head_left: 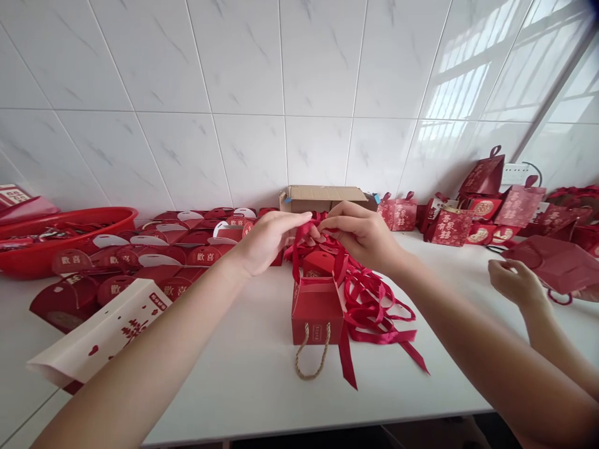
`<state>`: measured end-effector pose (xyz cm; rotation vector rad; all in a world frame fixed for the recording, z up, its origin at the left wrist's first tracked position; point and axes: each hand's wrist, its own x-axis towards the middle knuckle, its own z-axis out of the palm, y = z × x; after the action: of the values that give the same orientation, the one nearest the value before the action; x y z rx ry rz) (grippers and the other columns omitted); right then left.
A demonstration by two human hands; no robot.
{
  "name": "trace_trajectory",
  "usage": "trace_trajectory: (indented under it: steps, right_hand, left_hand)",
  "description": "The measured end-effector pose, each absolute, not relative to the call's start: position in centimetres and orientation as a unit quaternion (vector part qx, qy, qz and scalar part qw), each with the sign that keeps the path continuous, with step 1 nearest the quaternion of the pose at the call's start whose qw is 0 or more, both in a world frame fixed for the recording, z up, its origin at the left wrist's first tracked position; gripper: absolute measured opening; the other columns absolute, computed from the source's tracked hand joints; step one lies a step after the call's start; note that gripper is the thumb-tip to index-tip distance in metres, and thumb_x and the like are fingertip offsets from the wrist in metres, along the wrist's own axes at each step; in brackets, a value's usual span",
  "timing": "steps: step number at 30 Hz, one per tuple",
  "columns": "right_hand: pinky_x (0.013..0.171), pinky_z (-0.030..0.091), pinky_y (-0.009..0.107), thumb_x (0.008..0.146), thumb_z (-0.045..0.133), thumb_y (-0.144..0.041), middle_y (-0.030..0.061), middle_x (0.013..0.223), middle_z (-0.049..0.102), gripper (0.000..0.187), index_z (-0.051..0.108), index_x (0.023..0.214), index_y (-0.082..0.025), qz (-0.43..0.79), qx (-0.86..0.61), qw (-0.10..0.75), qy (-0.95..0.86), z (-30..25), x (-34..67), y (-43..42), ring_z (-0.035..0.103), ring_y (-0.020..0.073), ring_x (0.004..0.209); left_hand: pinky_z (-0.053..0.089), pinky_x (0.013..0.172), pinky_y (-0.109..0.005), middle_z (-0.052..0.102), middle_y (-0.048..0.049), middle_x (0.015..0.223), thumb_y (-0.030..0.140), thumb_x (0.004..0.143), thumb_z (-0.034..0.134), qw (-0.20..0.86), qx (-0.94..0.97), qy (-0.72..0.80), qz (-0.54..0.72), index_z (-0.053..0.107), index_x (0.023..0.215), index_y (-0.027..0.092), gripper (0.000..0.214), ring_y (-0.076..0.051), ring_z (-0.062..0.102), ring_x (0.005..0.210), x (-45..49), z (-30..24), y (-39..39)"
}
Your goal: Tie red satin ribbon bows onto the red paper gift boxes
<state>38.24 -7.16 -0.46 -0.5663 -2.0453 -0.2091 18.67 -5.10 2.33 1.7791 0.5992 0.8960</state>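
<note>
in the head view, the right hand (362, 234) pinches the red ribbon (305, 232) between nearly closed thumb and fingertips, and the left hand (266, 243) seems closed on it just beside, thumb stretched out and part of its grip hidden. the small red box (316, 317) stands on the table (243, 380) below the fingers, ribbon rising from it to them, with loose ribbon strands (381, 337) lower to their right. to do this well, i'd want both ribbon sides even and untwisted, and a gentle pull so the card doesn't buckle.
</note>
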Motion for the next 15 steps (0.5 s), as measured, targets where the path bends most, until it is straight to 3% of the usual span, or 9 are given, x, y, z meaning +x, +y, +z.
trace_trajectory:
  steps: [4,8,11,15]
  right_hand:
    - [0.076,0.053,0.031,0.089,0.052,-0.015,0.0069,0.096,0.064,0.021,0.071,0.095,-0.021,-0.045,-0.269,0.559,-0.783,-1.2,37.8,-7.8,0.062,0.0169,0.09]
    - [0.07,0.05,0.029,0.089,0.054,-0.02,0.0053,0.092,0.065,0.017,0.071,0.09,-0.021,-0.008,-0.342,0.636,-0.691,-2.4,38.2,-9.2,0.061,0.0162,0.085]
    - [0.065,0.047,0.028,0.089,0.055,-0.026,0.0032,0.082,0.064,0.015,0.069,0.086,-0.021,0.009,-0.425,0.634,-0.646,-4.3,40.2,-11.0,0.058,0.0146,0.072]
    - [0.069,0.046,0.029,0.086,0.055,-0.039,0.0035,0.081,0.065,0.023,0.066,0.081,-0.021,0.087,-0.577,0.563,-0.584,-8.9,44.6,-14.0,0.057,0.016,0.072]
  left_hand:
    - [0.041,0.081,-0.037,0.069,-0.0028,0.077,0.041,0.086,0.051,0.187,0.853,0.298,0.384,0.069,0.075,0.019,0.031,-0.021,0.059,0.083,18.1,2.1,-7.0]
    - [0.024,0.096,-0.047,0.074,-0.0035,0.1,0.041,0.085,0.055,-0.127,0.849,0.342,0.382,0.068,0.095,0.023,0.025,-0.026,0.057,0.103,16.8,1.3,-8.7]
    - [0.022,0.093,-0.046,0.071,-0.0061,0.109,0.039,0.088,0.051,-0.186,0.831,0.404,0.334,0.066,0.099,0.021,0.025,-0.026,0.055,0.107,14.4,0.2,-9.4]
    - [0.026,0.089,-0.04,0.071,-0.0058,0.103,0.033,0.09,0.045,-0.132,0.822,0.51,0.217,0.067,0.099,0.023,0.026,-0.024,0.057,0.102,9.4,-2.2,-9.7]
